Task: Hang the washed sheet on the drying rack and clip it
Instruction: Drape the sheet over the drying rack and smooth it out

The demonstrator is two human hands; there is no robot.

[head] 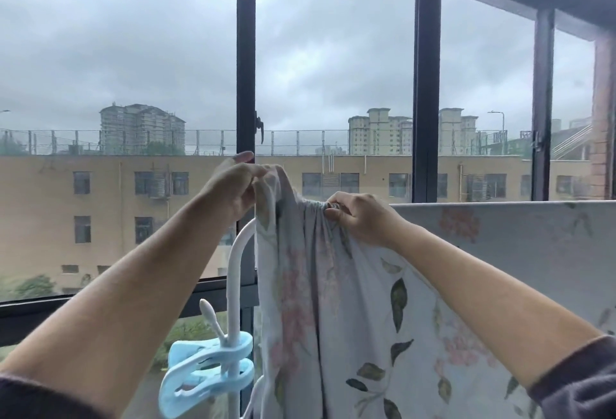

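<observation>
Both hands (233, 185) (361, 218) gripping bunched floral sheet (333, 302) beside white rack (235, 252).

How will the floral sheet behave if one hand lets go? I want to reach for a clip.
Likely floppy: the sheet bunches into gathers at the right hand and droops below the left hand. Probably slides sideways unless pinned, since the blue clips hang unused.

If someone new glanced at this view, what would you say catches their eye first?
Most likely the two bare forearms reaching up at centre, the left hand and right hand both gripping the bunched top edge of a pale floral sheet that hangs down below them. Next, two big light-blue clips clamped on the white rack post at lower left. Behind everything, dark window frames cut across a heavy grey sky.
</observation>
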